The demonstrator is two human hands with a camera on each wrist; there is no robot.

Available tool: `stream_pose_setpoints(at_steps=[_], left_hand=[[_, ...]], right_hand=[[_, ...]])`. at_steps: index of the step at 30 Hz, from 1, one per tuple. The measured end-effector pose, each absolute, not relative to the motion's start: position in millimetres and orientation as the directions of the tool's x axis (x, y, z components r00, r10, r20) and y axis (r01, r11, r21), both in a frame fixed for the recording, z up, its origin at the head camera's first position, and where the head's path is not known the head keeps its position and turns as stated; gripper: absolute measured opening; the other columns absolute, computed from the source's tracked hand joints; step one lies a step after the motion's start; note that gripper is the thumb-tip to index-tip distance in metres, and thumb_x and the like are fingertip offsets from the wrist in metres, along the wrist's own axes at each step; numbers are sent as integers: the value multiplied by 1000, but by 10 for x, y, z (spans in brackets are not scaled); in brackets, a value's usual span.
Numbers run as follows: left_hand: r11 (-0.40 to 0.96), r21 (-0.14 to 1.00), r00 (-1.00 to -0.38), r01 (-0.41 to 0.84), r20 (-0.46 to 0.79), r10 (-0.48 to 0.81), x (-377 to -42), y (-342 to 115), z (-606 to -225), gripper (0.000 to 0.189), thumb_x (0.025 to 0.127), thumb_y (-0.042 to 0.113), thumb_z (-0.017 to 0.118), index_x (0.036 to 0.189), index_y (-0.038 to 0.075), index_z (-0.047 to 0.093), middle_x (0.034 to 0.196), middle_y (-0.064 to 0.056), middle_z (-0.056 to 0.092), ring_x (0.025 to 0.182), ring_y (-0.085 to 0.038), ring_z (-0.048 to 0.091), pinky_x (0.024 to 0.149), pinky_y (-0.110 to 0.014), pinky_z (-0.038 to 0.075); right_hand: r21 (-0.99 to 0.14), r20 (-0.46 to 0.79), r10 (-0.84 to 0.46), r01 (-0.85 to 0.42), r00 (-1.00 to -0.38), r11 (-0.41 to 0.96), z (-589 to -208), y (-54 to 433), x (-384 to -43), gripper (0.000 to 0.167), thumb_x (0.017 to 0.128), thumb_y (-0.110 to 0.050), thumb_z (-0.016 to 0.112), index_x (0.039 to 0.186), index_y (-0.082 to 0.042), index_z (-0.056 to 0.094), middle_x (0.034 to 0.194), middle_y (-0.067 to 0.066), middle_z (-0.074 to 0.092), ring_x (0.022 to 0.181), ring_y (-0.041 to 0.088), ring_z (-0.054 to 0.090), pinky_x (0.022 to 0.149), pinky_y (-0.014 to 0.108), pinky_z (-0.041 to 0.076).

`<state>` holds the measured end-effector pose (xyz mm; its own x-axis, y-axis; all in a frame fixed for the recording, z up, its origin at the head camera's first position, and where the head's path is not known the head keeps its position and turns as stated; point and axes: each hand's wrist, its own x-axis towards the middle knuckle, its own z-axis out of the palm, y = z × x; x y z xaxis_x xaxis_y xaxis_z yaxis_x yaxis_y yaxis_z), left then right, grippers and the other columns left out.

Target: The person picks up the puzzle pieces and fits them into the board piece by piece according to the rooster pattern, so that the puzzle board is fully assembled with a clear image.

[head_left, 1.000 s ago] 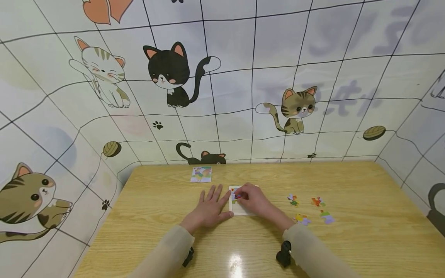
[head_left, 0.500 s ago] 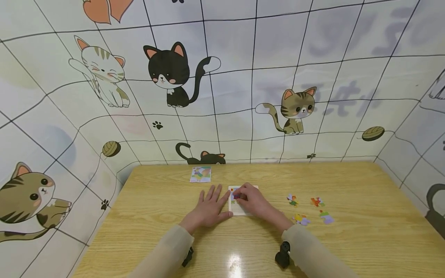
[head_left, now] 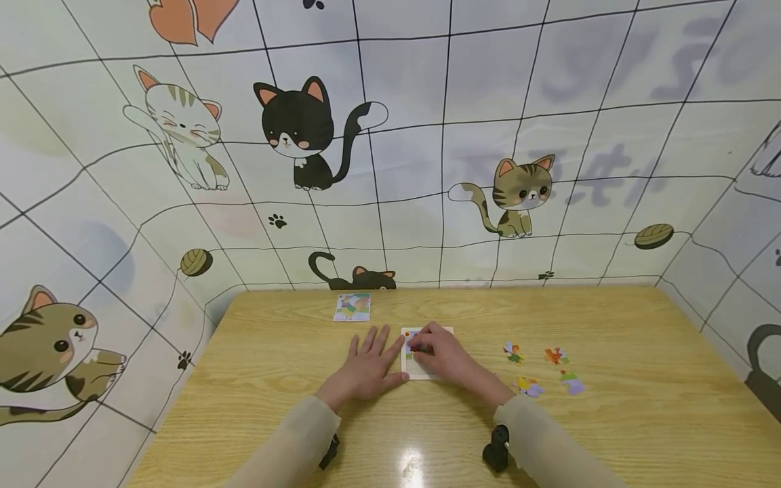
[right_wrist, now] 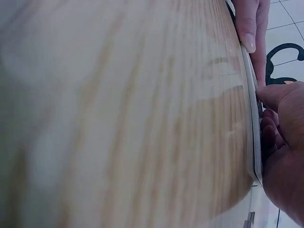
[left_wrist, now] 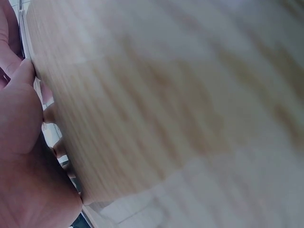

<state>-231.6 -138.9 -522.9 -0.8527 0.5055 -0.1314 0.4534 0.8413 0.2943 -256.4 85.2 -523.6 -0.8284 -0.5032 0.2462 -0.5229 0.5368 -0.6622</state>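
A small white puzzle tray (head_left: 424, 371) lies on the wooden table, with a few colourful pieces along its left side. My left hand (head_left: 366, 373) is flat beside it, fingers spread, with forefinger and thumb at the tray's left edge. Over the tray, my right hand (head_left: 450, 354) pinches a dark red puzzle piece (head_left: 418, 349) between thumb and fingers, which hide most of it. Both wrist views show the tray edge-on; in the right wrist view the right hand (right_wrist: 287, 128) has curled fingers above the tray (right_wrist: 251, 118).
Several loose puzzle pieces, among them a green and orange one (head_left: 514, 352), a red one (head_left: 556, 355) and a yellow one (head_left: 528, 386), lie right of the tray. A square picture card (head_left: 352, 308) lies at the back left. A cat-patterned wall (head_left: 415, 224) stands behind the table.
The right fingertips have shifted slightly left and toward me over the tray, with the dark red piece between them. The left hand has stayed in place.
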Motion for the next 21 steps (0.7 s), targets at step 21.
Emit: stream_pose_setpoints(at_steps=[21], left_hand=[[847, 289, -851, 446, -156, 502, -2324, -1382, -5222, 81, 102, 64, 44, 166, 23, 17, 171, -15, 0, 156, -38, -5, 116, -69, 1]], right_hand=[[-625, 258, -544, -568, -798, 535, -5243, 877, -2558, 19, 95, -4, 72, 113, -3, 78, 107, 6, 58, 89, 16, 56, 74, 28, 48]])
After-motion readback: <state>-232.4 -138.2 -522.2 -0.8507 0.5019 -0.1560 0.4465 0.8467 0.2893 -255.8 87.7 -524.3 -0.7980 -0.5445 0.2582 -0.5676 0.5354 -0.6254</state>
